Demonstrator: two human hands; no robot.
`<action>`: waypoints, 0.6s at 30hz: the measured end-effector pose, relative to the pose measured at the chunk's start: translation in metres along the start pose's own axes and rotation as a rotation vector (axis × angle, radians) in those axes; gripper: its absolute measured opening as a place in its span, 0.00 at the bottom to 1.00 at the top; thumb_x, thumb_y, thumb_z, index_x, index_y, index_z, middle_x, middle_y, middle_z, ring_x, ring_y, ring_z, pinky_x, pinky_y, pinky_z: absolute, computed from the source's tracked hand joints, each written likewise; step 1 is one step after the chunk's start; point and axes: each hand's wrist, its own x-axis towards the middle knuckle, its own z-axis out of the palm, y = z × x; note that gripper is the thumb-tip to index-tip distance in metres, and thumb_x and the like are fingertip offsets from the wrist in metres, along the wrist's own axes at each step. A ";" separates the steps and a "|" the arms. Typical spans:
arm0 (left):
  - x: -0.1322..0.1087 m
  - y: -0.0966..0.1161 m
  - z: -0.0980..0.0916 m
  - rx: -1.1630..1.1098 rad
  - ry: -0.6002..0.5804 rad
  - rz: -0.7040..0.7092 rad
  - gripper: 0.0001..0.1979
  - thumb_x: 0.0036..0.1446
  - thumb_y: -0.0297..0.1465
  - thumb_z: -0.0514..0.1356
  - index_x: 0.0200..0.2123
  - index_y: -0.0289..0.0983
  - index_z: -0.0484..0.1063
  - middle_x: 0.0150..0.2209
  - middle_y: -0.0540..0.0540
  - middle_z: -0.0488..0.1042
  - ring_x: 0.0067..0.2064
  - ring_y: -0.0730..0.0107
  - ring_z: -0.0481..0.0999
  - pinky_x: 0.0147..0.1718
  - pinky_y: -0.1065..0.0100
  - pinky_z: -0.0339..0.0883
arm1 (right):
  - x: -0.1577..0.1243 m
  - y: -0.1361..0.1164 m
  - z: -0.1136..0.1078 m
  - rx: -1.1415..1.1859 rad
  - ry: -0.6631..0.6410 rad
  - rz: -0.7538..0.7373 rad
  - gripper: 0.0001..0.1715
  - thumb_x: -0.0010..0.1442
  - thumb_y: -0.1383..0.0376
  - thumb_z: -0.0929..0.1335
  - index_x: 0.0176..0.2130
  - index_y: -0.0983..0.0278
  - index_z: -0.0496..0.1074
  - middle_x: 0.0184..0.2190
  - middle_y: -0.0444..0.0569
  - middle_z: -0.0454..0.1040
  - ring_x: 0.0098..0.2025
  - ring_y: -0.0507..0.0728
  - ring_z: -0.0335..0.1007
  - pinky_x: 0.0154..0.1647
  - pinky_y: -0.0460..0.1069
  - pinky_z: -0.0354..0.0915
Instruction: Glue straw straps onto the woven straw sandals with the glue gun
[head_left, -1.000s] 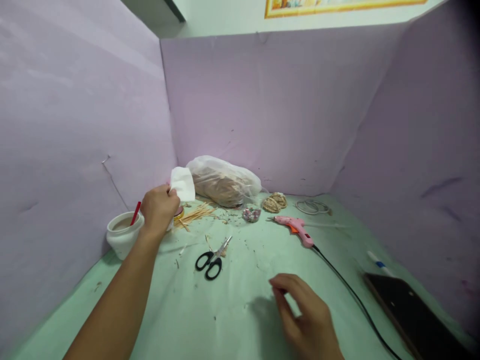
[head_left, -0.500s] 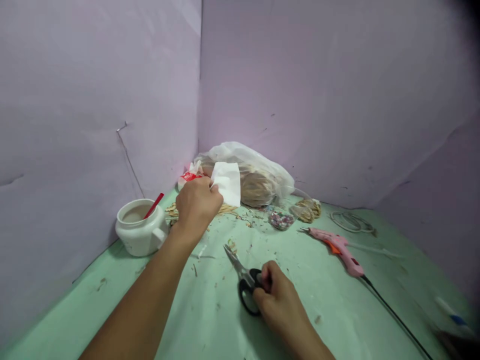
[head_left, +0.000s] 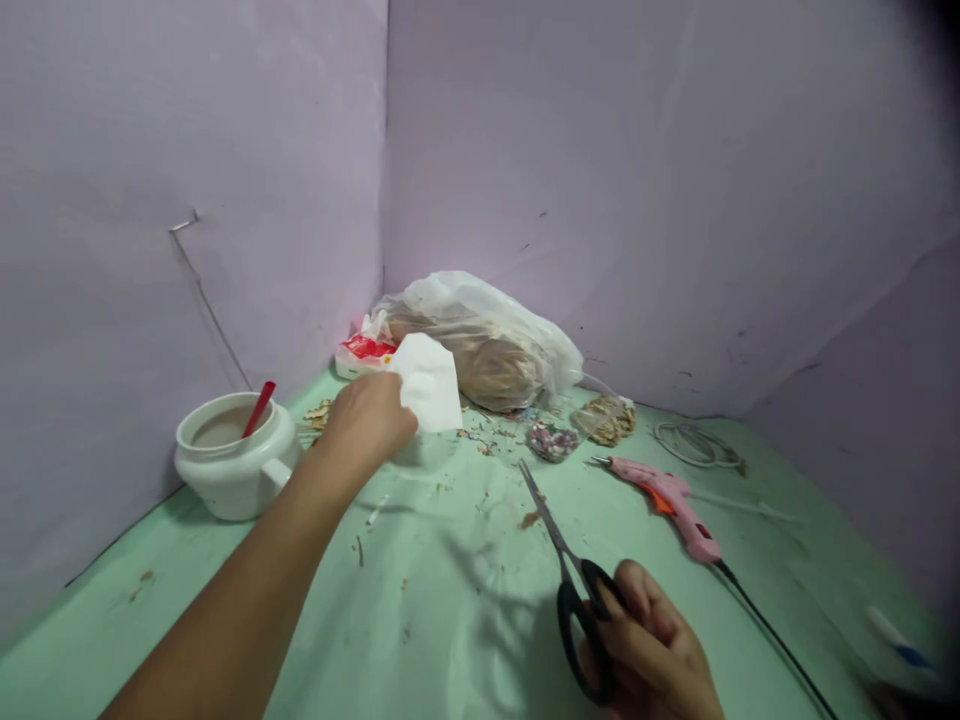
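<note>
Left fingers (head_left: 407,422) pinch white paper (head_left: 431,388) | right fingers (head_left: 641,590) grip scissors (head_left: 558,540) | green tabletop (head_left: 442,495) gap separates paper edge, blades (head_left: 541,502)

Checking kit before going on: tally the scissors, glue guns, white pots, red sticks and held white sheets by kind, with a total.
Scissors: 1 pair, in the right hand
White sheet: 1, in the left hand
Glue gun: 1
White pot: 1
Red stick: 1, in the pot
Total: 5

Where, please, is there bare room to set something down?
The green tabletop is largely bare, scraps aside, between the left forearm and scissors, and in front of the white pot. It's crowded along the back, with the plastic bag and tan bundle.
</note>
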 end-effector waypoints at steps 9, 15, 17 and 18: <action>-0.045 0.047 0.024 -0.817 -0.980 0.121 0.27 0.40 0.25 0.58 0.48 0.36 0.65 0.42 0.42 0.74 0.19 0.79 0.68 0.14 0.74 0.58 | 0.002 0.003 -0.003 0.144 -0.055 0.077 0.18 0.39 0.69 0.67 0.23 0.60 0.49 0.11 0.31 0.52 0.10 0.43 0.39 0.07 0.39 0.46; -0.060 0.058 0.031 -0.815 -1.165 0.182 0.08 0.39 0.31 0.60 0.25 0.32 0.70 0.16 0.53 0.66 0.18 0.78 0.64 0.17 0.75 0.58 | 0.007 0.005 0.009 -0.023 -0.054 -0.099 0.18 0.42 0.67 0.64 0.23 0.60 0.46 0.14 0.30 0.47 0.12 0.43 0.40 0.08 0.38 0.47; -0.055 0.052 0.020 -0.565 -1.022 0.325 0.09 0.42 0.31 0.58 0.15 0.34 0.65 0.11 0.55 0.59 0.16 0.80 0.57 0.17 0.75 0.51 | 0.007 0.003 0.013 -0.099 -0.039 -0.097 0.19 0.38 0.68 0.67 0.23 0.60 0.50 0.15 0.31 0.51 0.13 0.43 0.46 0.10 0.39 0.52; -0.049 0.047 0.016 -0.384 -0.921 0.337 0.12 0.42 0.31 0.57 0.12 0.35 0.63 0.10 0.55 0.59 0.15 0.80 0.55 0.16 0.75 0.49 | 0.005 0.003 0.014 -0.136 -0.027 -0.087 0.20 0.34 0.69 0.69 0.25 0.60 0.54 0.16 0.31 0.55 0.13 0.44 0.51 0.11 0.41 0.56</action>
